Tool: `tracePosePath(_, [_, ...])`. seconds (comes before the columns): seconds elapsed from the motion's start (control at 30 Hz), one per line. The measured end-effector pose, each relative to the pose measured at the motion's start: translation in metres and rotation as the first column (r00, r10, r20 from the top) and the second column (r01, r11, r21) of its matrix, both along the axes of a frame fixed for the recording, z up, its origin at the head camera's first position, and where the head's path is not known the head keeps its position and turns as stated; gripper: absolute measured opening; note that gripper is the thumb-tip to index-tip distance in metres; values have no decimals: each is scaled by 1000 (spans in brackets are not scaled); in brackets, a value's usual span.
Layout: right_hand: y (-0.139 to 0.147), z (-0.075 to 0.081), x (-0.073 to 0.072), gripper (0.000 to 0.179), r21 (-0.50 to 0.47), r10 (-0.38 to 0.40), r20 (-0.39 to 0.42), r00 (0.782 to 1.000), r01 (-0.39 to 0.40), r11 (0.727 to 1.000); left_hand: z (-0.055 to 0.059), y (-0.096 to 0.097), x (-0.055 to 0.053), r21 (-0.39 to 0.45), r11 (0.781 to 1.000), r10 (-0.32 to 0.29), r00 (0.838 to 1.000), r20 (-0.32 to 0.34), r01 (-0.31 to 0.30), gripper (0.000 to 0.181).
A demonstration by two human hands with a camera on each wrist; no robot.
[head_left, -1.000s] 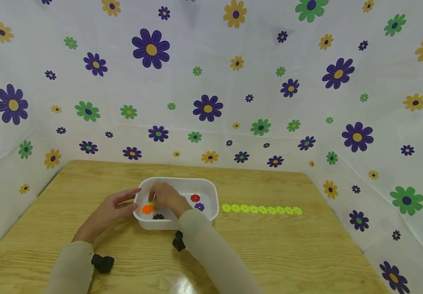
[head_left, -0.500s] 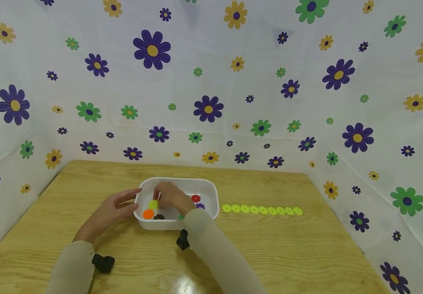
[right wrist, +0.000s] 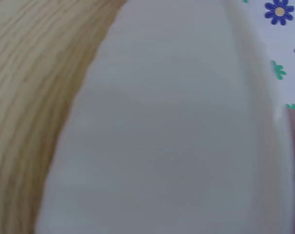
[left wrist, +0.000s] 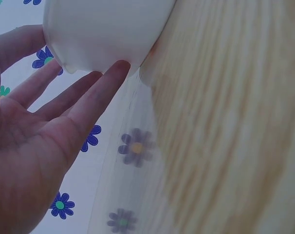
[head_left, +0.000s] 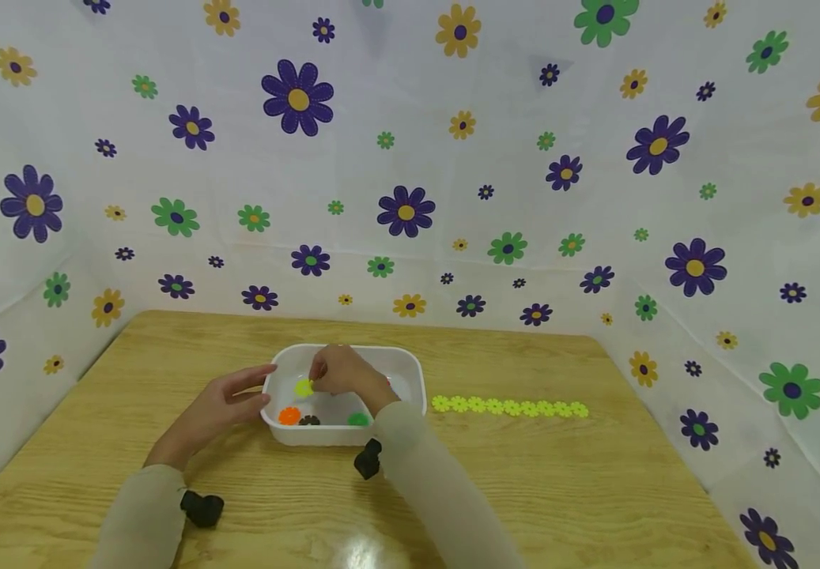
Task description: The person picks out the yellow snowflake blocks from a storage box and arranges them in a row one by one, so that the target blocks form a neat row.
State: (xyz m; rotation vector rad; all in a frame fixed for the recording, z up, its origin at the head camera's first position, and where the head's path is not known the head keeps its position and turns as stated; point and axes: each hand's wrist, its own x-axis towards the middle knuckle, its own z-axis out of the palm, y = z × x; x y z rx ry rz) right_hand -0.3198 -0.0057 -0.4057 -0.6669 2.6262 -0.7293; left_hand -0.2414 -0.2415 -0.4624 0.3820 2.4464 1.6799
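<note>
In the head view, a white plastic tub (head_left: 317, 436) stands on the table. My right hand (head_left: 348, 371) is inside it and pinches a yellow-green flower-shaped plastic piece (head_left: 303, 388), raised above the bottom. My left hand (head_left: 221, 407) touches the tub's left end with its fingers extended; in the left wrist view the fingertips (left wrist: 120, 67) meet the white wall. Lower in the tub lie an orange flower piece (head_left: 289, 416), a dark brown one (head_left: 309, 421) and a green one (head_left: 358, 420). My right hand and forearm hide part of the tub's right side.
Right of the tub, several yellow-green flower pieces (head_left: 495, 406) form a straight joined row on the wooden table (head_left: 559, 490). White cloth (head_left: 353, 166) printed with flowers hangs behind and at both sides. Each wrist carries a small black camera (head_left: 202, 509).
My right hand has lifted the yellow-green piece from beside the orange one and shifted slightly right and back. The green piece is now uncovered. My left hand stays at the tub's end.
</note>
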Motion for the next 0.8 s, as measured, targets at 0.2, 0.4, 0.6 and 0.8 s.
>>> tracePosePath(0.2, [22,16,-1,7,-113,-42,17,999,43,993,-2,0,-1,-17,1000,6,1000,-5,-6,62])
tracePosePath(0.4, [52,28,-1,6,-193,-62,6,998,62,979,-3,-1,-2,-22,1000,11,1000,-10,-11,62])
tracePosePath(0.6, [89,39,0,8,-259,-71,7,997,70,963,-2,-1,-1,-22,1000,16,1000,-6,-16,61])
tracePosePath(0.8, [133,48,5,13,-262,-143,17,990,143,954,-1,0,0,-22,1000,12,1000,-5,-12,62])
